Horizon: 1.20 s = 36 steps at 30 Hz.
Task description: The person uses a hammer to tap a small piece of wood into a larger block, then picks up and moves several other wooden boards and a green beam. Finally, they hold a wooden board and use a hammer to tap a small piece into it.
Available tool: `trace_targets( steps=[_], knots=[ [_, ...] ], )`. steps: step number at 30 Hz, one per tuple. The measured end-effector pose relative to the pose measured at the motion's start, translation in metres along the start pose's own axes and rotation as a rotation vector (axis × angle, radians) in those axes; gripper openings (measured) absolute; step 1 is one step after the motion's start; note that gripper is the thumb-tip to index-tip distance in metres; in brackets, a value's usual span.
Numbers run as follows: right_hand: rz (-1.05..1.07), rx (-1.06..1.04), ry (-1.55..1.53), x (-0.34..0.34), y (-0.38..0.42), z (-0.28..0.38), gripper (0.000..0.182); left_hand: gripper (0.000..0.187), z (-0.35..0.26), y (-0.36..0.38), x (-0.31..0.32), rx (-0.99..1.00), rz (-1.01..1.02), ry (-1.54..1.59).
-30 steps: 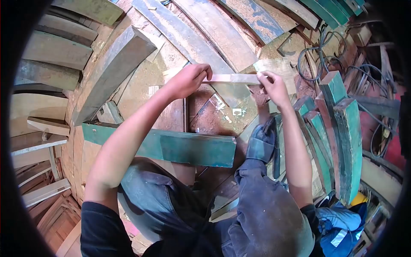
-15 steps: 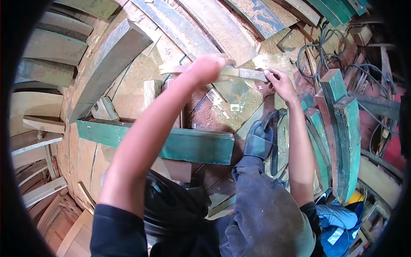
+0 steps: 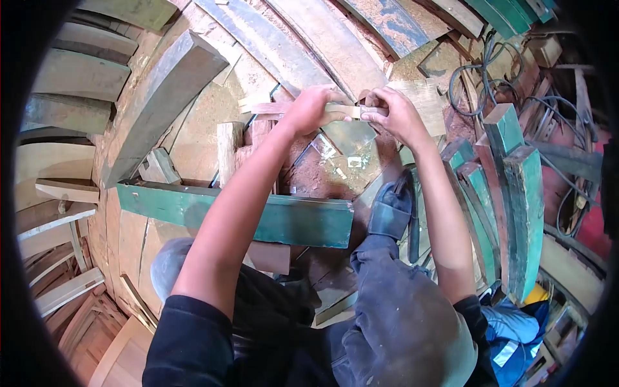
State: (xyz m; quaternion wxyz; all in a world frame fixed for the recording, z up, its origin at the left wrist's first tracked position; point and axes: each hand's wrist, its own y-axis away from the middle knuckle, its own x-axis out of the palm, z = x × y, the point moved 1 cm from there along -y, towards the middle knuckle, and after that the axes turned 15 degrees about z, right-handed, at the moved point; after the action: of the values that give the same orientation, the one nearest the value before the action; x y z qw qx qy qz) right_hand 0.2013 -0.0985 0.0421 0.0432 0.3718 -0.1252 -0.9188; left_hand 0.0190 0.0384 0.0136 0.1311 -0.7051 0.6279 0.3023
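My left hand (image 3: 311,111) is closed around a pale, narrow wooden strip (image 3: 348,111), whose light end sticks out past my fingertips. My right hand (image 3: 398,116) pinches a short grey-brown piece (image 3: 371,110) end to end with that strip; my fingers cover most of it. A pinkish slat (image 3: 267,108) shows on the other side of my left wrist. Below both hands lies a dusty floor (image 3: 353,138) with sawdust and small paper scraps. Nearer to me, a long green-faced wooden beam (image 3: 290,222) lies crosswise under my left forearm.
A thick curved timber (image 3: 164,97) leans at the left, with stacked boards (image 3: 80,71) beyond it. Several green curved pieces (image 3: 523,213) stand at the right, near coiled black cable (image 3: 467,97). Flat planks (image 3: 322,45) lie ahead. My shoe (image 3: 390,209) rests beside the beam.
My right hand has moved left toward my left hand, bringing its grip close to the strip's end. The strip looks straighter now, and more of it is covered by my fingers.
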Motion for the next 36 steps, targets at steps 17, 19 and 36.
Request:
trace_targets(
  steps=[17,19,36],
  knots=[
    [-0.366,-0.297,0.507,0.038,0.038,0.009,0.027,0.038,0.012,0.007,0.011,0.041,-0.059,-0.121],
    [-0.385,-0.273,0.529,0.040,0.039,0.012,0.029,0.038,0.006,0.005,0.007,0.025,-0.037,-0.129],
    [0.043,0.070,-0.277,0.002,0.002,-0.022,0.035,0.035,0.003,0.006,0.006,0.117,-0.082,-0.156]
  ],
)
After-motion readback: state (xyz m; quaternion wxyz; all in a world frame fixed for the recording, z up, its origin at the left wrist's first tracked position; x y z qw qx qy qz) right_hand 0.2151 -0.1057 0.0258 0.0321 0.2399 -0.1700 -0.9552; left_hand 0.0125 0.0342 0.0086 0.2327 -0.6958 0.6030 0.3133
